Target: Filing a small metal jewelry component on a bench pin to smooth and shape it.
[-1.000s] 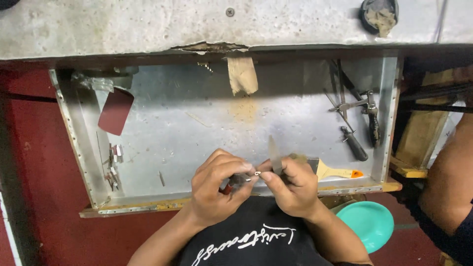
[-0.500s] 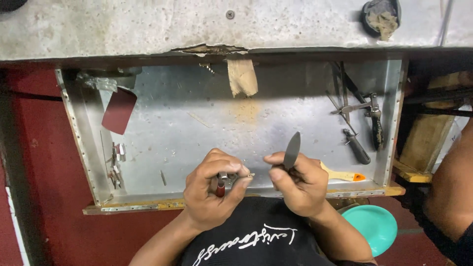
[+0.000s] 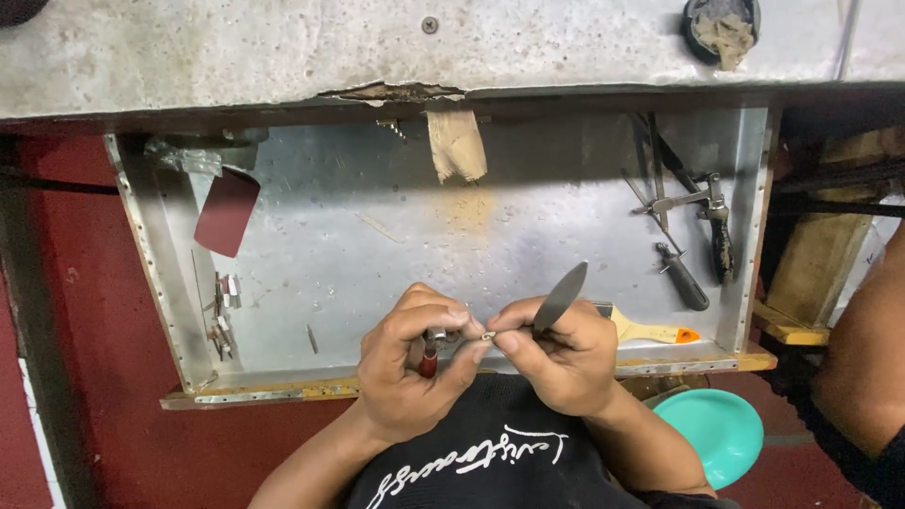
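My left hand [image 3: 410, 363] grips a small red-handled tool [image 3: 429, 356] over the front edge of a metal tray [image 3: 377, 226]. My right hand [image 3: 566, 353] holds a dark, flat leaf-shaped file [image 3: 560, 298] that points up and away. Its thumb and forefinger also pinch a tiny pale metal piece [image 3: 487, 335]. The two hands meet at that piece, fingertips touching. What the red-handled tool's tip does is hidden behind my fingers.
In the tray lie a dark red sheet [image 3: 226, 211], small metal bits [image 3: 224, 311], a yellow-handled brush [image 3: 650, 331], pliers and a dark-handled tool [image 3: 702, 236]. A teal bowl [image 3: 709, 432] sits lower right. Another person's arm [image 3: 863, 377] is at the right edge.
A second ago both hands were together with the file low. Then my right hand drew away and raised the file upright; now the hands have closed together again on the tiny piece.
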